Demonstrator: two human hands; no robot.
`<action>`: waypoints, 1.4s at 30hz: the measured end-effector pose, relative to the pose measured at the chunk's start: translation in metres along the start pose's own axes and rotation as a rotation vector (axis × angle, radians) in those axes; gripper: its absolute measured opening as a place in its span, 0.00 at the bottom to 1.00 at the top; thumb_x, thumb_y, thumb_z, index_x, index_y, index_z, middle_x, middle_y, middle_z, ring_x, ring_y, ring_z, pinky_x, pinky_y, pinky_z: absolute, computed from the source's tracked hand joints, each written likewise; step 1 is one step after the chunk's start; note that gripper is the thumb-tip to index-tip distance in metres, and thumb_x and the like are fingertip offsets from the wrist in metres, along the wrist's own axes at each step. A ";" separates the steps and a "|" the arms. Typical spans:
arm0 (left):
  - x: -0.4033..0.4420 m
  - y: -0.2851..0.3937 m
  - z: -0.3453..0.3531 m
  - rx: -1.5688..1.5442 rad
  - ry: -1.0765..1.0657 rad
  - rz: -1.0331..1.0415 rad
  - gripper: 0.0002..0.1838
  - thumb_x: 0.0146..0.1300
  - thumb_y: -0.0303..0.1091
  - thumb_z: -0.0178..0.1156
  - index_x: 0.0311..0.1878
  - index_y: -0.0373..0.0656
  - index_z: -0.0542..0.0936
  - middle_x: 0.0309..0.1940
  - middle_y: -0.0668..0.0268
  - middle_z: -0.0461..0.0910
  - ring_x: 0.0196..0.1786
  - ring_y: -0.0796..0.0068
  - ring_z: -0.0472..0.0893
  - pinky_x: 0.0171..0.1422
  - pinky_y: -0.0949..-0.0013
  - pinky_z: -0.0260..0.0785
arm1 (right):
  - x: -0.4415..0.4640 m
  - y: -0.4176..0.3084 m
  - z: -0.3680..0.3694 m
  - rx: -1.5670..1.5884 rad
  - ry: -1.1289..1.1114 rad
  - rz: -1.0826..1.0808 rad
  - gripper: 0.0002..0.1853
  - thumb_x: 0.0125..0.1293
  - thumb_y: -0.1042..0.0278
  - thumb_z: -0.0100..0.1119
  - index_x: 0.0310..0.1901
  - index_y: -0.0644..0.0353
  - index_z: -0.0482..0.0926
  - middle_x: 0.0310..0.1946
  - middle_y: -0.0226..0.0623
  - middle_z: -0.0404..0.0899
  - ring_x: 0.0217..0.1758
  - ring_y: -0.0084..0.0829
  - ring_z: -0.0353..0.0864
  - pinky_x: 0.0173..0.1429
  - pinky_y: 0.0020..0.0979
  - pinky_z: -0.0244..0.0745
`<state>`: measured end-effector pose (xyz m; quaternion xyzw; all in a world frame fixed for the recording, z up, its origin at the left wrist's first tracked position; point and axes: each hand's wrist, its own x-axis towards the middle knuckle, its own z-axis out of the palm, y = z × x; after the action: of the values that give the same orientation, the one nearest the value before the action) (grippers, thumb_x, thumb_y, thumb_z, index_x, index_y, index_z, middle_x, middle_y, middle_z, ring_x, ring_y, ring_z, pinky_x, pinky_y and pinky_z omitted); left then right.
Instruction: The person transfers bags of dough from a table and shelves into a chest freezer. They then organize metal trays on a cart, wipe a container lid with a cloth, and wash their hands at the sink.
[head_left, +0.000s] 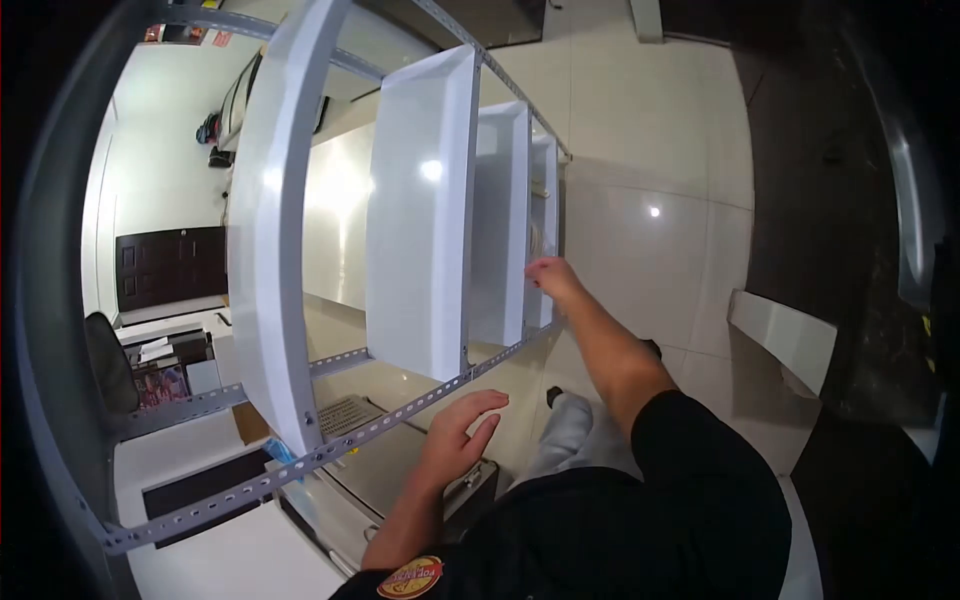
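A metal rack with white shelves stands in front of me, its nearest wide shelf (420, 200) facing up. My right hand (552, 277) is at the outer edge of a lower shelf (498, 230), with its fingers curled together. Whatever those fingers hold, if anything, is hidden. My left hand (462, 432) hangs beside the perforated grey upright (400, 405), its thumb apart from the fingers and nothing in it. Behind my right hand, pale objects (537, 240) lie on the lowest shelf (551, 215), too small to name.
The top shelf (285, 190) rises close on the left. Below my left hand is a grey metal case or appliance (420, 470). A white panel (785, 335) stands on the tiled floor (650, 240) at right. A dark door (170, 265) is at far left.
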<state>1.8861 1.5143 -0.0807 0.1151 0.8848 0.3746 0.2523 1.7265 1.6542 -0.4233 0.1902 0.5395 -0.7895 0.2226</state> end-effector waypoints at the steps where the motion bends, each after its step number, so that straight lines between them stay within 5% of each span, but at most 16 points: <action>1: 0.006 -0.001 0.002 0.035 0.025 -0.025 0.13 0.71 0.27 0.62 0.57 0.39 0.83 0.55 0.56 0.85 0.54 0.60 0.85 0.61 0.65 0.76 | 0.005 0.006 0.012 -0.103 -0.018 0.047 0.08 0.70 0.64 0.62 0.42 0.58 0.85 0.33 0.31 0.84 0.34 0.24 0.80 0.41 0.30 0.77; 3: 0.017 -0.007 0.005 0.024 0.005 -0.119 0.13 0.71 0.27 0.62 0.56 0.40 0.83 0.55 0.55 0.84 0.55 0.59 0.85 0.61 0.64 0.76 | 0.001 0.017 0.026 -0.204 -0.048 0.107 0.07 0.71 0.65 0.62 0.40 0.59 0.85 0.31 0.31 0.84 0.33 0.24 0.80 0.41 0.30 0.78; 6: 0.038 -0.016 0.012 -0.002 -0.038 -0.269 0.13 0.71 0.27 0.62 0.56 0.40 0.82 0.55 0.54 0.84 0.56 0.56 0.85 0.62 0.62 0.76 | -0.020 0.030 0.033 0.065 -0.075 0.225 0.09 0.71 0.65 0.63 0.41 0.61 0.84 0.33 0.31 0.84 0.35 0.24 0.81 0.43 0.29 0.78; 9: 0.074 -0.027 0.025 0.224 0.045 -0.014 0.14 0.70 0.24 0.62 0.58 0.41 0.82 0.56 0.57 0.84 0.56 0.63 0.84 0.54 0.64 0.77 | -0.032 0.054 0.019 0.116 -0.044 0.191 0.10 0.71 0.64 0.63 0.44 0.62 0.84 0.35 0.31 0.84 0.38 0.24 0.81 0.44 0.29 0.78; 11: 0.080 -0.040 0.040 0.156 -0.003 -0.030 0.15 0.70 0.24 0.62 0.59 0.41 0.82 0.56 0.57 0.84 0.55 0.63 0.84 0.54 0.64 0.77 | -0.037 0.081 0.002 0.140 -0.010 0.182 0.10 0.71 0.64 0.64 0.45 0.62 0.84 0.36 0.31 0.84 0.39 0.24 0.82 0.45 0.29 0.78; 18: 0.071 -0.073 0.095 -0.127 -0.186 -0.121 0.17 0.69 0.25 0.62 0.60 0.43 0.81 0.56 0.57 0.83 0.55 0.60 0.83 0.55 0.64 0.76 | -0.043 0.064 -0.067 -0.759 0.006 -0.114 0.17 0.65 0.68 0.63 0.55 0.56 0.84 0.48 0.46 0.86 0.52 0.48 0.84 0.58 0.43 0.79; 23: 0.067 -0.151 0.158 -0.111 -0.372 -0.160 0.18 0.70 0.26 0.63 0.62 0.43 0.80 0.57 0.56 0.84 0.58 0.60 0.83 0.58 0.63 0.77 | 0.046 0.100 -0.091 -0.838 -0.106 -0.272 0.21 0.65 0.66 0.63 0.60 0.55 0.81 0.58 0.49 0.81 0.65 0.50 0.78 0.67 0.47 0.74; 27: 0.094 -0.204 0.208 -0.061 -0.365 -0.227 0.19 0.69 0.26 0.64 0.63 0.42 0.80 0.59 0.54 0.83 0.61 0.57 0.83 0.63 0.62 0.76 | 0.132 0.096 -0.073 -1.112 0.032 -0.896 0.27 0.65 0.59 0.64 0.66 0.55 0.79 0.76 0.52 0.62 0.77 0.51 0.65 0.81 0.50 0.58; 29: 0.113 -0.223 0.219 -0.040 -0.296 -0.236 0.19 0.69 0.26 0.64 0.63 0.41 0.79 0.60 0.53 0.83 0.63 0.56 0.82 0.65 0.61 0.76 | 0.176 0.094 -0.058 -1.231 -0.044 -1.033 0.21 0.64 0.59 0.62 0.56 0.56 0.84 0.67 0.53 0.74 0.76 0.54 0.66 0.81 0.52 0.56; 32: 0.139 -0.224 0.230 -0.068 -0.256 -0.362 0.19 0.70 0.25 0.64 0.63 0.41 0.79 0.60 0.53 0.83 0.63 0.57 0.82 0.66 0.61 0.75 | 0.232 0.119 -0.028 -1.031 -0.173 -1.196 0.22 0.61 0.54 0.64 0.54 0.54 0.86 0.64 0.50 0.79 0.73 0.51 0.69 0.81 0.51 0.56; 36: 0.159 -0.234 0.241 -0.196 -0.206 -0.445 0.18 0.71 0.23 0.62 0.63 0.40 0.79 0.61 0.54 0.83 0.63 0.60 0.83 0.66 0.61 0.75 | 0.249 0.119 -0.017 -0.825 -0.406 -1.085 0.25 0.66 0.50 0.59 0.60 0.52 0.82 0.65 0.45 0.79 0.74 0.49 0.70 0.83 0.49 0.54; 42: 0.162 -0.257 0.257 -0.371 -0.132 -0.513 0.17 0.73 0.21 0.60 0.62 0.41 0.80 0.58 0.59 0.84 0.60 0.67 0.83 0.65 0.63 0.76 | 0.266 0.094 -0.025 -0.747 -0.392 -1.133 0.26 0.63 0.50 0.63 0.60 0.52 0.82 0.66 0.43 0.78 0.74 0.50 0.69 0.82 0.47 0.55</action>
<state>1.8816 1.5549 -0.4767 -0.1355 0.7833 0.4453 0.4121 1.5604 1.6090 -0.6478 -0.3547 0.7403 -0.5656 -0.0793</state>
